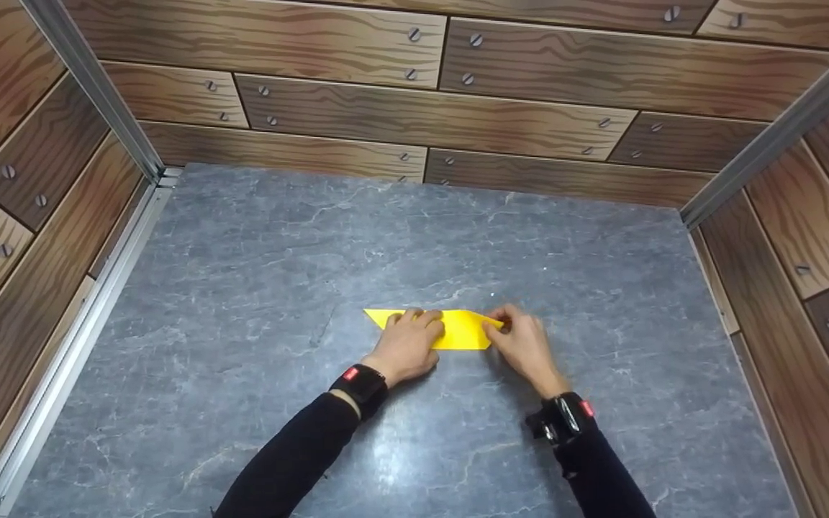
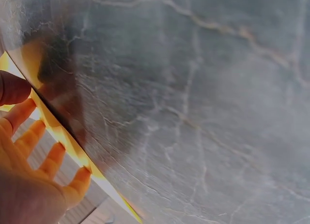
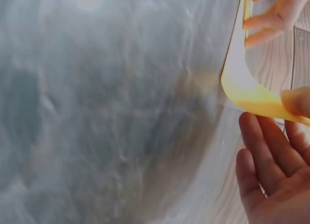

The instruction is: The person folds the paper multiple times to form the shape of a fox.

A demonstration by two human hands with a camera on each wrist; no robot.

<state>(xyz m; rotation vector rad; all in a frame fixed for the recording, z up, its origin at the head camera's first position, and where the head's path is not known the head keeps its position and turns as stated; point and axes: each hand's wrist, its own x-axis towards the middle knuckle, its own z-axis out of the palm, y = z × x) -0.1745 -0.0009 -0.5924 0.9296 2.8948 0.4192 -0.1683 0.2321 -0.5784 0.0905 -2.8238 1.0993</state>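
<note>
A folded strip of yellow paper [image 1: 466,331] lies on the grey marbled tabletop, its left end cut to a slanting point. My left hand [image 1: 409,345] presses the left part of it down with spread fingertips, which the left wrist view shows resting along the paper [image 2: 72,149]. At the other end my right hand [image 1: 524,344] pinches the paper's right tip between thumb and fingers. In the right wrist view that end of the paper [image 3: 259,100] bends up off the table in a curve toward the thumb.
Wood-patterned panels [image 1: 357,108] stand behind the tabletop [image 1: 278,244] and on both sides, joined by metal corner posts [image 1: 98,86]. A pale metal rail [image 1: 76,345] runs along the left edge. Black bands with devices [image 1: 565,419] sit on both wrists.
</note>
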